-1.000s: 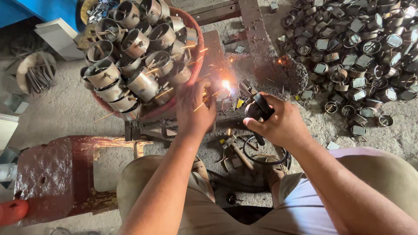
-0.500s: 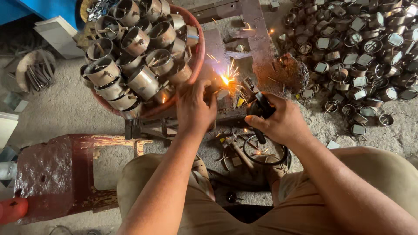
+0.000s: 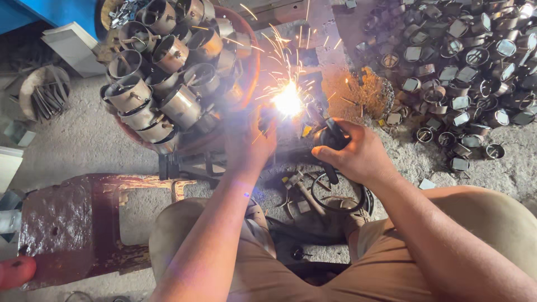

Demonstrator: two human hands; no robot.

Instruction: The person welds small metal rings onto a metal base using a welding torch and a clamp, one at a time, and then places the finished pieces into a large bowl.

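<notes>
A right hand (image 3: 358, 154) is gripping a black welding holder (image 3: 330, 137) while the left hand (image 3: 249, 142), fingers curled, is steadying something unseen beside the sparking weld (image 3: 288, 100).

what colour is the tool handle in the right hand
Black, in the head view: the right hand grips the tool handle.

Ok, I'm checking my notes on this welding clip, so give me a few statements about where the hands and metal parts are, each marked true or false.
1. The right hand grips a black welding electrode holder. True.
2. The bright arc with sparks burns just beyond the left hand. True.
3. The round red basin holds blue plastic bottles. False: it is piled with short grey metal cylinders.
4. The heap of small metal rings lies on the person's left. False: it lies on the right.
5. The rusty red metal stand sits at the left. True.
</notes>
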